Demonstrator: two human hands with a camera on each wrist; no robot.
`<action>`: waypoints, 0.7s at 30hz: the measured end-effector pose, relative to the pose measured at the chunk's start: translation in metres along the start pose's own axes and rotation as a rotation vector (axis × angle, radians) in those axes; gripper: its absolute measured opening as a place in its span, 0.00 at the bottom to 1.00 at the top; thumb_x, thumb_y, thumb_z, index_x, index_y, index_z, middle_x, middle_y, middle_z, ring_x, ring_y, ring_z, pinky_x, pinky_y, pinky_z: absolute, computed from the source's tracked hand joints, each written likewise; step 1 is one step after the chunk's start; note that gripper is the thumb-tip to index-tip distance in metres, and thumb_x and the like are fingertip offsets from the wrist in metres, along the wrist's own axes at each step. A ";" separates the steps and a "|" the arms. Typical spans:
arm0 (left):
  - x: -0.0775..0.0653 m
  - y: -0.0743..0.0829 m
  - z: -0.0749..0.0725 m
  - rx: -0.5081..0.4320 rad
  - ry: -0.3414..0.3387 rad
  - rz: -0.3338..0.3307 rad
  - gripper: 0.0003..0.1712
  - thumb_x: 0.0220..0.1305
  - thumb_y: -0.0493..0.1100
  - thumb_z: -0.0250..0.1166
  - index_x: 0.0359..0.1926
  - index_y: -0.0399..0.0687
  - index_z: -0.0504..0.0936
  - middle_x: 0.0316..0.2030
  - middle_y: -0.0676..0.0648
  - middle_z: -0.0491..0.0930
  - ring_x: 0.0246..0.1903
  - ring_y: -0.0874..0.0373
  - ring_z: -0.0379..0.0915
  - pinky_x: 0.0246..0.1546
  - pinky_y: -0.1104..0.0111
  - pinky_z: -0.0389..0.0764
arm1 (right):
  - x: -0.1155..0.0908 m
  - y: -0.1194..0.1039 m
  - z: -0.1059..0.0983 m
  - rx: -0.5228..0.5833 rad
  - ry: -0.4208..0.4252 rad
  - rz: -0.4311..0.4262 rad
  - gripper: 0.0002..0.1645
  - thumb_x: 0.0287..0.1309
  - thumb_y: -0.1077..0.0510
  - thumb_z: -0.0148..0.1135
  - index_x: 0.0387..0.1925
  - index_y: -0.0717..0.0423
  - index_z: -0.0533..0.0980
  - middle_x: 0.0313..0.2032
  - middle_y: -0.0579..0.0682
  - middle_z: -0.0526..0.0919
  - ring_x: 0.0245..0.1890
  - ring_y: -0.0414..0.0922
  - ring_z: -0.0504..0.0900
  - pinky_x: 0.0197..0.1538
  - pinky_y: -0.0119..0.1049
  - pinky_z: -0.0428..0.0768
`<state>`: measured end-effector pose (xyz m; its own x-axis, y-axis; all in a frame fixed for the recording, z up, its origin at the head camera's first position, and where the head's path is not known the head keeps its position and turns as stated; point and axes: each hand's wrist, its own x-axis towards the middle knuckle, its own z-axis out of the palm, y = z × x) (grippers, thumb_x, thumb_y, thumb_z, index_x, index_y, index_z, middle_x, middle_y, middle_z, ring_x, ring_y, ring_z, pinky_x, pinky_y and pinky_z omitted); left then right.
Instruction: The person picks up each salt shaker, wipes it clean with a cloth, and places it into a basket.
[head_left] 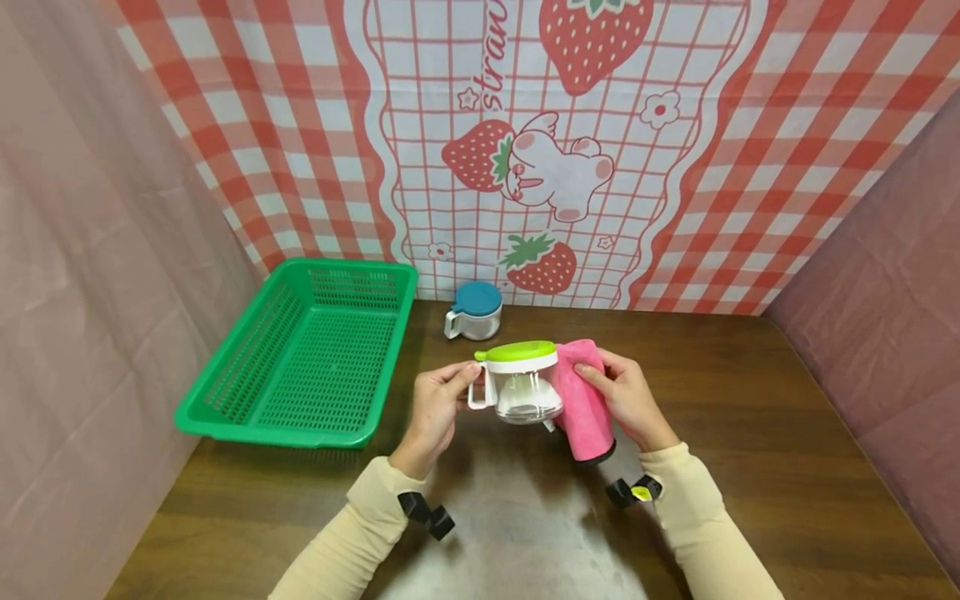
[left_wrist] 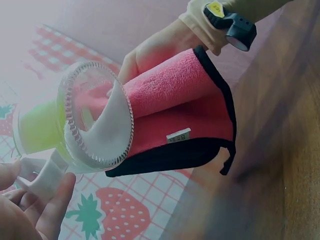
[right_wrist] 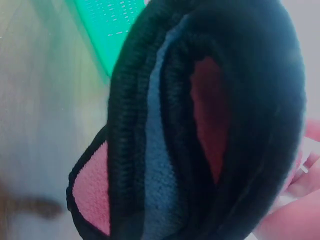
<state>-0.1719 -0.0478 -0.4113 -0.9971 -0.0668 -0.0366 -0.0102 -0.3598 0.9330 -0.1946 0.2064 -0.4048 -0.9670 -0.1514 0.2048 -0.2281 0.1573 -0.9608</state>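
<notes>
My left hand point(head_left: 437, 408) pinches the white handle of a clear seasoning jar point(head_left: 527, 398), holding it over the table. The jar has a lime-green lid point(head_left: 521, 351) and white powder inside, heaped to one side in the left wrist view. A folded pink cloth point(head_left: 585, 408) with black edging is gripped by my right hand point(head_left: 632, 400), thumb on its near face. The cloth lies against the jar's right side. From the left wrist, the jar's ridged base point(left_wrist: 100, 115) and the cloth's small white tag point(left_wrist: 179, 135) show. In the right wrist view the folded cloth point(right_wrist: 165, 130) hides most of the hand.
At the left of the wooden table point(head_left: 750, 467) stands a green plastic basket point(head_left: 330, 367) with nothing in it. A second jar point(head_left: 477, 312) with a blue lid stands behind my hands, near the strawberry-print curtain point(head_left: 555, 167). Pink curtains hang on both sides.
</notes>
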 end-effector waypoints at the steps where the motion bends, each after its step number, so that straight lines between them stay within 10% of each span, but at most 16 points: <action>1: 0.000 0.000 0.000 0.003 0.003 0.000 0.18 0.64 0.31 0.60 0.49 0.17 0.77 0.22 0.54 0.83 0.23 0.63 0.80 0.22 0.72 0.82 | 0.000 -0.001 0.000 -0.012 0.008 -0.006 0.09 0.64 0.62 0.61 0.44 0.56 0.82 0.28 0.37 0.79 0.26 0.33 0.75 0.27 0.25 0.76; 21: 0.002 -0.004 0.002 0.002 0.077 -0.009 0.16 0.63 0.32 0.61 0.46 0.19 0.79 0.21 0.53 0.82 0.22 0.62 0.79 0.22 0.71 0.83 | -0.007 -0.023 0.008 -0.182 0.084 -0.041 0.17 0.61 0.61 0.64 0.49 0.66 0.79 0.30 0.43 0.80 0.23 0.34 0.75 0.25 0.29 0.78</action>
<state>-0.1736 -0.0448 -0.4145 -0.9882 -0.1350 -0.0725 -0.0194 -0.3589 0.9332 -0.1817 0.1957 -0.3857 -0.9607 -0.0803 0.2655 -0.2770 0.3277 -0.9032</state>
